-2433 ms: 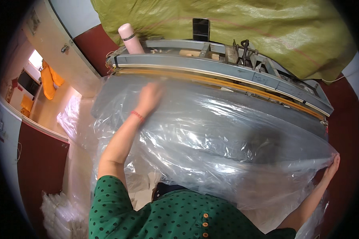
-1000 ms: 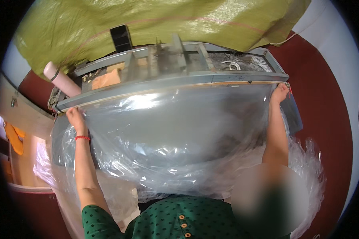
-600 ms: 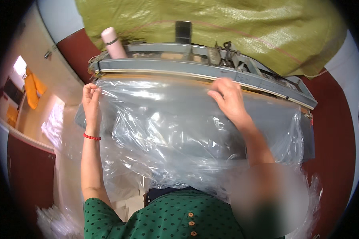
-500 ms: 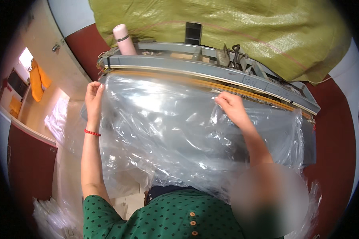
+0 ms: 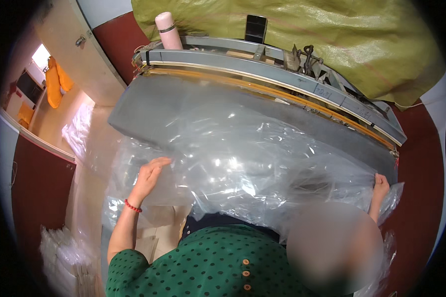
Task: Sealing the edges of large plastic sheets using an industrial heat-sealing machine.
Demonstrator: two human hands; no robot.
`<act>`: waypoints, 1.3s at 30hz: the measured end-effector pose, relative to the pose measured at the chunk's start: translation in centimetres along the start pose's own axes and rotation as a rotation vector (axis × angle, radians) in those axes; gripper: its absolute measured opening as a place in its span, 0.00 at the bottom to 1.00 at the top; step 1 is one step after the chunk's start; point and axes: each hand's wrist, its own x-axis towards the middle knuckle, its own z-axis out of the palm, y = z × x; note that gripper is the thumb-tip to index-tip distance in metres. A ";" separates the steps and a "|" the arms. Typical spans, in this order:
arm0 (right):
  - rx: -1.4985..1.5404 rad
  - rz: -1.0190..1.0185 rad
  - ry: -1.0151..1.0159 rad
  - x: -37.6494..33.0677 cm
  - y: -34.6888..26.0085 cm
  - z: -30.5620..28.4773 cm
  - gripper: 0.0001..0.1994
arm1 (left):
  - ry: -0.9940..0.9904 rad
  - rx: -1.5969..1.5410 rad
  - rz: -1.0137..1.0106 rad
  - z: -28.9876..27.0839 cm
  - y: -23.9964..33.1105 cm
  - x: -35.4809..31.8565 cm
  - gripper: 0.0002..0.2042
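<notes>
A large clear plastic sheet lies wrinkled over a grey work surface and hangs toward my waist. My left hand, a red bead bracelet on its wrist, rests at the sheet's left part with fingers stretched toward the right. Over at the far right, my right hand is closed on the sheet's edge, pulling a fold taut. A blurred round patch hides much of my right arm.
Behind the surface runs a long grey metal frame with orange strips. On it stand a pink bottle and a dark phone, against a yellow-green woven sheet. Folded plastic lies at lower left; a door stands at left.
Both hands have come nearer to me, the right one also far to the right. The plastic sheet has slid away from the metal frame, baring the grey surface. The view has shifted slightly.
</notes>
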 end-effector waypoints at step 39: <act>-0.037 0.057 0.073 -0.4 3.6 -0.8 0.11 | -0.086 0.958 0.385 4.8 2.1 19.0 0.27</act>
